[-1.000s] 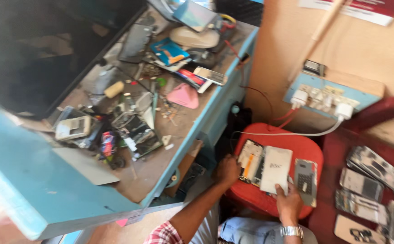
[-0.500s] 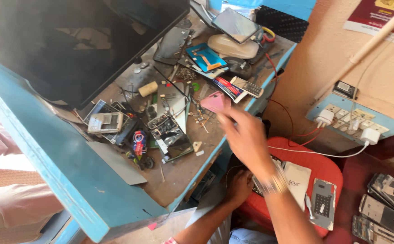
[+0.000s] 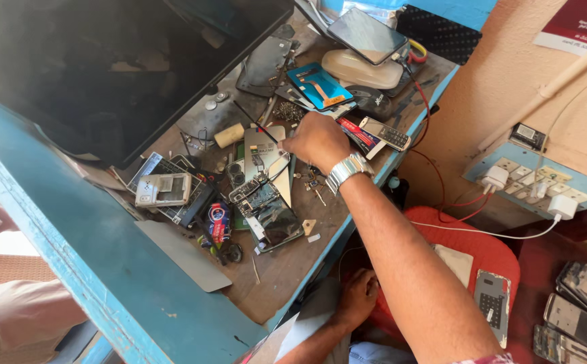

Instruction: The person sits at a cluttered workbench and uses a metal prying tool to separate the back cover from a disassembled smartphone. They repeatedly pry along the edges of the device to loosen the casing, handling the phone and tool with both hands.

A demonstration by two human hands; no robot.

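While the left hand [image 3: 355, 301] rests low w/ grip unclear, right hand [image 3: 317, 141] pinches a thin black tool [image 3: 256, 123] over the opened phone [image 3: 264, 195] on the worktop [image 3: 287, 269]; red stool [image 3: 489, 253] holds phone parts.

Blue-edged wooden workbench [image 3: 71, 269], peach plaster wall [image 3: 502, 87], pale blue socket board [image 3: 543, 185], red stool [image 3: 489, 253], daylight

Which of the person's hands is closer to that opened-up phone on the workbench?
Right. The right hand is on the bench just right of the opened phone; the left hand is down below the bench edge.
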